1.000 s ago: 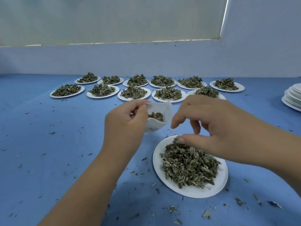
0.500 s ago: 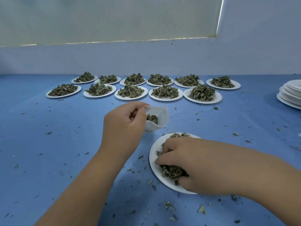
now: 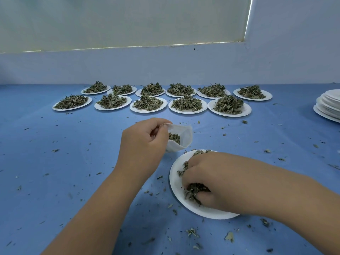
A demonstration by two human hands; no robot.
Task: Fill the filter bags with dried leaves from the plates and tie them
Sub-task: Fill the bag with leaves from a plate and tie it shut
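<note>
Right hand (image 3: 219, 181) dropped, gripping leaves (image 3: 192, 192) on plate (image 3: 175, 183).

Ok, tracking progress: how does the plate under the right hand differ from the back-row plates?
The near plate shows much bare white, its leaves gripped by the right hand; the back plates carry full heaps. The near plate sits alone; the back plates stand in two rows. Both are round, white, holding dried leaves.
</note>
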